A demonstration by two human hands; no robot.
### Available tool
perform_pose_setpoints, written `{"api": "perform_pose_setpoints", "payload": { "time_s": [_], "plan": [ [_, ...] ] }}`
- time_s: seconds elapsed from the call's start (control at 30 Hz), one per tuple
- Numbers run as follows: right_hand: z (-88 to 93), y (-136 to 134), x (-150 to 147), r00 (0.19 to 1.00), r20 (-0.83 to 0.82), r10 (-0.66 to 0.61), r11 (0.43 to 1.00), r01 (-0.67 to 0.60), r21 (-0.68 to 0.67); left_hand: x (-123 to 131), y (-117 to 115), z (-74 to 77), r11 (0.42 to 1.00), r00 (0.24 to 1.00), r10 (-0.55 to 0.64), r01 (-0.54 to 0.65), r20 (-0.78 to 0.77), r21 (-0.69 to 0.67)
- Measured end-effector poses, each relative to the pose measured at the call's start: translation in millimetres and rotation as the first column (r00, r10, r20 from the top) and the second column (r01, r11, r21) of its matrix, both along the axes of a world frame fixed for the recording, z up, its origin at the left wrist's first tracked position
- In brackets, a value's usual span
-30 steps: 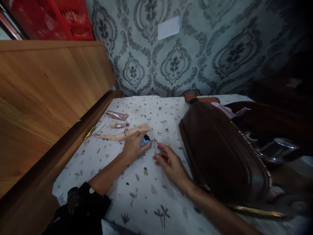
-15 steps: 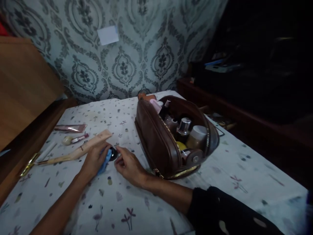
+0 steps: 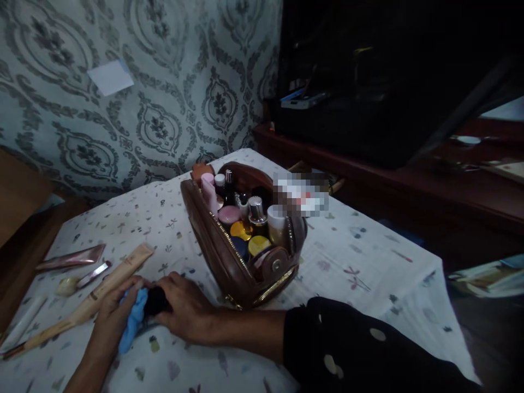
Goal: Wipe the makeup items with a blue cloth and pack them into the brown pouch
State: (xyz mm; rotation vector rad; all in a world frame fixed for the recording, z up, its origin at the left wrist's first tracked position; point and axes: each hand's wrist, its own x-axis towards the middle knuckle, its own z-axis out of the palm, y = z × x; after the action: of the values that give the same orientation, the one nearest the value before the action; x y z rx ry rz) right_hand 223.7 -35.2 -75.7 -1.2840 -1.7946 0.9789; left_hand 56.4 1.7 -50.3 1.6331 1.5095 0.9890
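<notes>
My left hand (image 3: 112, 305) is closed on a crumpled blue cloth (image 3: 133, 322), pressing it to a small dark round object (image 3: 155, 300). From the other side my right hand (image 3: 186, 308) grips that object between thumb and fingers; its exact kind is hidden. Right of my hands stands a brown makeup bag (image 3: 213, 254), unzipped. Inside it are a bottle with a silver cap (image 3: 256, 210), a jar with a white lid (image 3: 277, 226), a yellow lid (image 3: 259, 245) and a pink tube (image 3: 208, 194). A beige tube (image 3: 118, 275) lies just beyond my left hand.
A pinkish tube (image 3: 73, 256), a small brush (image 3: 82, 278) and a white stick (image 3: 24, 325) lie left on the patterned cloth (image 3: 344, 300). A wooden edge (image 3: 16, 284) bounds the left side. Beyond the right edge is a dark red shelf (image 3: 368, 180).
The view has swung to the right. My right hand, its fingers beside the dark object before, has closed round it. My left hand still holds the blue cloth against it.
</notes>
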Motion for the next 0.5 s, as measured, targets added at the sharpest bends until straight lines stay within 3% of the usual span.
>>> {"api": "perform_pose_setpoints", "payload": {
  "time_s": [0.13, 0.27, 0.37, 0.5],
  "plan": [
    [-1.7, 3.1, -1.2, 0.969, -0.217, -0.119, 0.993, 0.111, -0.048, 5.2, -7.2, 4.1, 0.995, 0.999, 0.023, -0.020, -0.028, 0.101],
    [-2.0, 4.7, -2.7, 0.882, -0.444, -0.158, 0.982, 0.092, -0.165, 5.2, -8.7, 1.9, 0.979, 0.995, -0.011, 0.031, -0.103, 0.199],
    [-0.9, 3.9, -2.3, 0.873, -0.466, -0.143, 0.984, 0.073, -0.165, -1.8, -6.5, -7.4, 0.990, 0.992, 0.046, -0.030, -0.119, 0.138],
    [-1.5, 3.7, -1.8, 0.916, -0.401, -0.034, 0.998, 0.007, -0.068, -12.0, -1.2, -18.7, 0.968, 0.966, 0.249, -0.247, 0.070, -0.037]
  ]
}}
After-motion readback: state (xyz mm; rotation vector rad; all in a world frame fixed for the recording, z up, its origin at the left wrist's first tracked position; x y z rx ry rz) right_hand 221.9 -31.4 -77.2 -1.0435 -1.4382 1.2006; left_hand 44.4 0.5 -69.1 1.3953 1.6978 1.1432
